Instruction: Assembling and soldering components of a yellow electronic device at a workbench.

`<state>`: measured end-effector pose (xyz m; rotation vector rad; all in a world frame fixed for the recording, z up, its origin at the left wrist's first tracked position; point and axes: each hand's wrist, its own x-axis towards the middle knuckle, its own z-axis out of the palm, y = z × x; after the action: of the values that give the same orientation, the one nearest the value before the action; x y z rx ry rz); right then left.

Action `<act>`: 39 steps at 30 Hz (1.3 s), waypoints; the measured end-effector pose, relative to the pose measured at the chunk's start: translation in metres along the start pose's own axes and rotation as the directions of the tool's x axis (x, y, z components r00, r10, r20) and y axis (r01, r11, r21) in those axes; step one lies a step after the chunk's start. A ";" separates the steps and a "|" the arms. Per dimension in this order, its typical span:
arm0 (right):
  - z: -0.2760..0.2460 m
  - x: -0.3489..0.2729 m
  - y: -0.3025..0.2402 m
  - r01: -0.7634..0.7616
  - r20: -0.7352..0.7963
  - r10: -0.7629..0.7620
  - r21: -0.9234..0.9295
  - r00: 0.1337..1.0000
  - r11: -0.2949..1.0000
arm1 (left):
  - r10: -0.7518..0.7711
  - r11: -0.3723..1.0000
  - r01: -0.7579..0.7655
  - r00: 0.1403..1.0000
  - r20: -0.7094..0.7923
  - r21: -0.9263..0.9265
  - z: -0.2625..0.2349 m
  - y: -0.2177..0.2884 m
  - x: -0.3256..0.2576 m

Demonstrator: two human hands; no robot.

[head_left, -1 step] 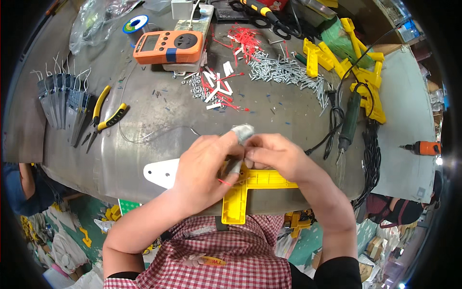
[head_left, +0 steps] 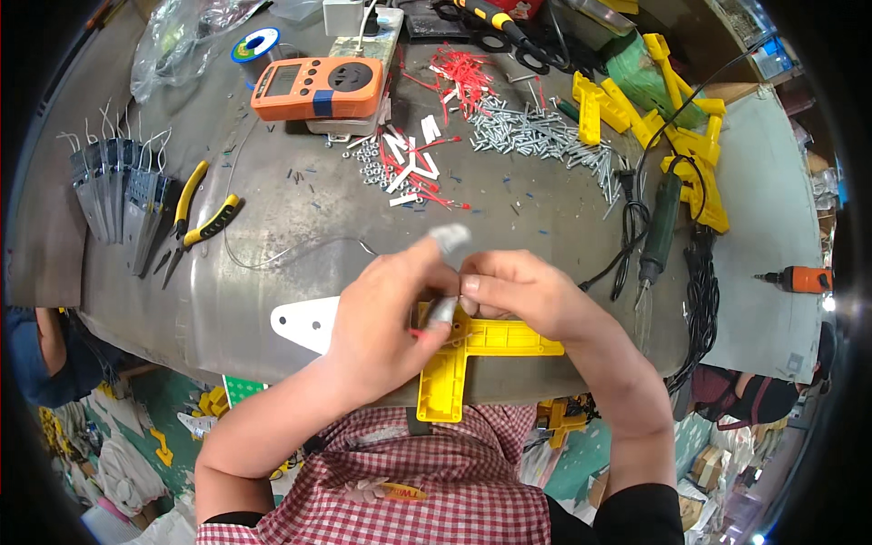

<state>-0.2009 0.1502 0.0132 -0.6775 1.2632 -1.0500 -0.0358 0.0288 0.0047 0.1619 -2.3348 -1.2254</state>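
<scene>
Left hand: our left hand [head_left: 386, 313] sits over the near edge of the grey metal workbench [head_left: 300, 263]. Its fingers are curled together, with a taped fingertip [head_left: 450, 238] raised at the top. It pinches a small grey part [head_left: 442, 311] from the left.

Right hand: our right hand [head_left: 522, 291] meets the left one head-on. Its fingertips are closed on the same small grey part, from the right. Both hands touch at the fingertips.

Workpiece: a yellow T-shaped plastic piece [head_left: 454, 363] lies directly beneath both hands. Its stem points toward our body and overhangs the bench edge. Its crossbar runs under the right hand.

Red wire: a short red lead [head_left: 420, 333] shows just below the left fingers, against the yellow piece. We cannot tell where it ends.

White plate: a white plastic plate [head_left: 304, 322] with a small hole lies just left of the left hand, partly under it.

Beyond the hands: a heap of silver screws [head_left: 536, 132] lies well ahead of the right hand. Red wire offcuts with white pieces [head_left: 409, 168] lie ahead of the left hand. An orange meter [head_left: 318, 88] stands farther ahead.

Far left of the left hand: yellow-handled pliers [head_left: 195, 222] lie beside a row of grey metal parts [head_left: 123, 195].

Right of the right hand: a green-handled electric screwdriver [head_left: 658, 232] lies with its black cable [head_left: 704, 291], well apart. More yellow plastic pieces [head_left: 681, 127] are piled beyond it.
</scene>
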 end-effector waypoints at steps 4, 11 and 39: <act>0.029 -0.007 -0.005 0.234 -0.274 -0.509 -0.648 0.816 0.725 | -0.470 0.761 0.432 0.881 0.047 -0.484 -0.002 0.001 0.008; 0.022 -0.001 -0.007 0.289 0.001 -0.702 -0.912 0.712 0.291 | -0.502 0.715 0.458 0.862 0.070 -0.528 -0.004 0.002 0.007; 0.018 -0.003 -0.007 0.317 -0.009 -0.659 -0.871 0.752 0.375 | -0.383 0.888 0.392 0.920 0.085 -0.240 -0.013 0.003 -0.006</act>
<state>-0.1857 0.1478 0.0249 -1.7976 1.9941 -1.0301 -0.0237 0.0230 0.0112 0.5457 -2.2125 -1.7194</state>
